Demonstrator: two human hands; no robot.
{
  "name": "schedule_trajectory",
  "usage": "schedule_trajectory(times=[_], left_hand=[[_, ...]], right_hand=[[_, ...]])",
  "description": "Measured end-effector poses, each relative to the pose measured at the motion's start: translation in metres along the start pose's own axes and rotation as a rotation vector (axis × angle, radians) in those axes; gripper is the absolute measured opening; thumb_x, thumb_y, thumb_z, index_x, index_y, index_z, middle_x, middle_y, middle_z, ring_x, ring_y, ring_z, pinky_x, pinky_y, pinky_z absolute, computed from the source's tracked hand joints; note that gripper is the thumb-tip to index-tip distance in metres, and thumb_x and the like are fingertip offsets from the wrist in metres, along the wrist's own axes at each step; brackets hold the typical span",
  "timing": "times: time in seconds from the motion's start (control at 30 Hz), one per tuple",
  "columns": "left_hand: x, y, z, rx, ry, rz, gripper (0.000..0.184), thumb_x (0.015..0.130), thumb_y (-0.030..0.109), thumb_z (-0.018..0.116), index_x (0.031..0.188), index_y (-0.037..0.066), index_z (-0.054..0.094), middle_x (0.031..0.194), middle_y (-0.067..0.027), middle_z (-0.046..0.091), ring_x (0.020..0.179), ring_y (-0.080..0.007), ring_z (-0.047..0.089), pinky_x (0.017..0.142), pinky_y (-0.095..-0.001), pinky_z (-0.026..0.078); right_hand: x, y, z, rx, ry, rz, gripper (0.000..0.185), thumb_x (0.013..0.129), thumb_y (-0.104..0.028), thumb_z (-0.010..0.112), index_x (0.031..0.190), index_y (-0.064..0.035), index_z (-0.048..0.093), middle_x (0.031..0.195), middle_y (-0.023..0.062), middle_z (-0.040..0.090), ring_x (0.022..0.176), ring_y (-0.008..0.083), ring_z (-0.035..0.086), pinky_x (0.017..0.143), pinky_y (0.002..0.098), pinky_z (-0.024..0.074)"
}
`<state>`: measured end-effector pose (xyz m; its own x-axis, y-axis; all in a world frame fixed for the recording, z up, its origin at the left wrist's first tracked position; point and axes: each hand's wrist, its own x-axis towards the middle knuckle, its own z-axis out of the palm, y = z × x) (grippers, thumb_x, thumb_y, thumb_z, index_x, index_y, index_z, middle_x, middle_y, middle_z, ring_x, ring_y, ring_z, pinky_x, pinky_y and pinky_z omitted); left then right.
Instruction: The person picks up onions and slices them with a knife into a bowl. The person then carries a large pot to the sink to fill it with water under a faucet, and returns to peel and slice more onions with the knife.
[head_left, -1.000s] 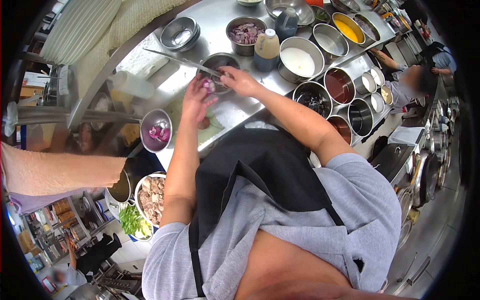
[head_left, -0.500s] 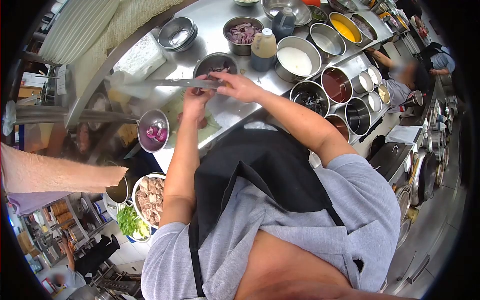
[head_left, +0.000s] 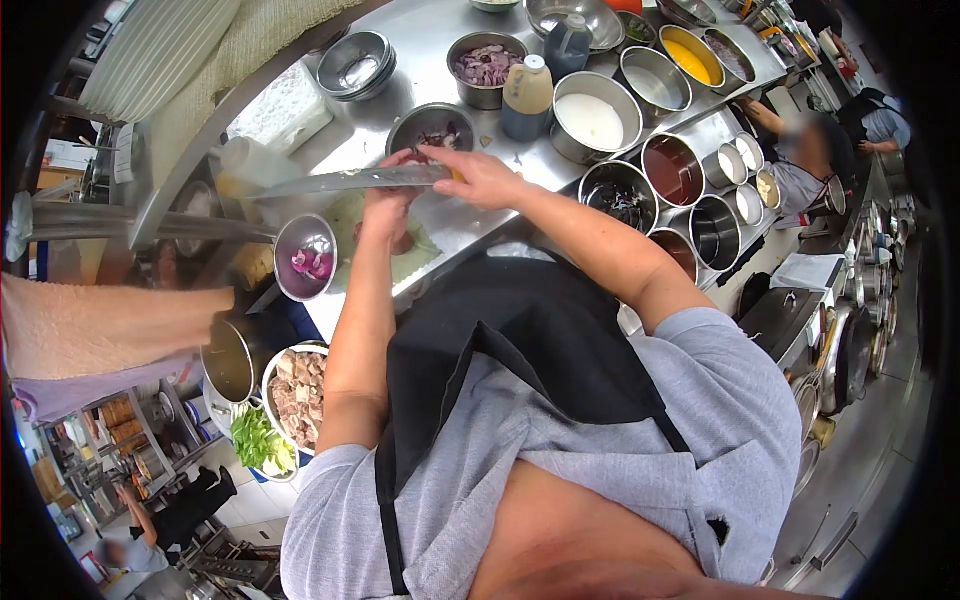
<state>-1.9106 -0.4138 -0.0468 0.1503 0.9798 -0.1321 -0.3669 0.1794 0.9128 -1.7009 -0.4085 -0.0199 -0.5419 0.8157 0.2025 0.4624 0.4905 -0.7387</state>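
My right hand (head_left: 482, 180) grips a large knife (head_left: 345, 181) by its handle, the blade pointing left. My left hand (head_left: 386, 205) is closed just under the blade, fingertips near the rim of a steel bowl (head_left: 398, 125). What those fingers hold is hidden behind the knife. Inside that bowl lie dark red onion pieces (head_left: 440, 138). A pale green cutting board (head_left: 418, 258) lies below my hands, with a reddish piece partly hidden by my left wrist. To its left, another steel bowl (head_left: 290, 240) holds purple onion pieces (head_left: 312, 264).
Behind are a pot of sliced onion (head_left: 487, 66), stacked bowls (head_left: 356, 66) and a capped bottle (head_left: 527, 98). Pots crowd the right, including one with white contents (head_left: 590, 120). Meat chunks (head_left: 298, 385) and green leaves (head_left: 262, 440) sit lower left. Another person's arm (head_left: 110, 325) reaches in from the left.
The knife blade has turned so more of its flat side shows, and its tip sits slightly lower. The other person's arm at left has pulled back a little. My hands barely moved.
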Motion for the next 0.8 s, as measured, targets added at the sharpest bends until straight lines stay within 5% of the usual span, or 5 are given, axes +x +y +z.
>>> schedule_trajectory(times=[0.13, 0.33, 0.53, 0.8], left_hand=[[0.001, -0.002, -0.007, 0.043, -0.063, 0.004, 0.054, 0.085, -0.012, 0.059, 0.136, 0.004, 0.049, 0.121, -0.0074, 0.060, 0.106, -0.0173, 0.060, 0.083, -0.0285, 0.050], [-0.004, 0.005, -0.004, 0.060, -0.005, -0.056, 0.058, 0.080, -0.010, 0.062, 0.135, 0.000, 0.048, 0.117, -0.0092, 0.059, 0.102, -0.0160, 0.058, 0.080, -0.0270, 0.048], [0.001, 0.011, -0.012, 0.088, -0.198, -0.070, 0.061, 0.080, -0.006, 0.064, 0.137, 0.001, 0.043, 0.122, -0.0094, 0.056, 0.107, -0.0180, 0.057, 0.081, -0.0289, 0.048], [0.004, 0.013, -0.006, 0.036, -0.002, -0.113, 0.063, 0.077, -0.009, 0.064, 0.136, 0.003, 0.046, 0.120, -0.0073, 0.056, 0.103, -0.0154, 0.058, 0.077, -0.0266, 0.048]], right_hand=[[0.001, 0.001, 0.001, 0.016, -0.014, 0.050, 0.061, 0.092, -0.036, 0.057, 0.147, -0.0158, 0.039, 0.117, 0.0193, 0.063, 0.099, 0.0370, 0.062, 0.086, 0.0424, 0.0477], [0.009, 0.020, 0.010, 0.194, 0.022, -0.063, 0.046, 0.095, -0.032, 0.055, 0.137, -0.0108, 0.053, 0.114, 0.0164, 0.065, 0.100, 0.0292, 0.063, 0.088, 0.0377, 0.0477], [0.018, 0.027, 0.003, 0.509, 0.003, 0.174, 0.039, 0.099, -0.027, 0.052, 0.132, -0.0072, 0.057, 0.091, 0.0045, 0.063, 0.078, 0.0131, 0.054, 0.071, 0.0287, 0.0478], [0.024, 0.030, 0.002, 0.585, -0.028, 0.230, 0.039, 0.099, -0.026, 0.052, 0.133, -0.0077, 0.057, 0.086, 0.0021, 0.062, 0.071, 0.0110, 0.052, 0.064, 0.0276, 0.0470]])
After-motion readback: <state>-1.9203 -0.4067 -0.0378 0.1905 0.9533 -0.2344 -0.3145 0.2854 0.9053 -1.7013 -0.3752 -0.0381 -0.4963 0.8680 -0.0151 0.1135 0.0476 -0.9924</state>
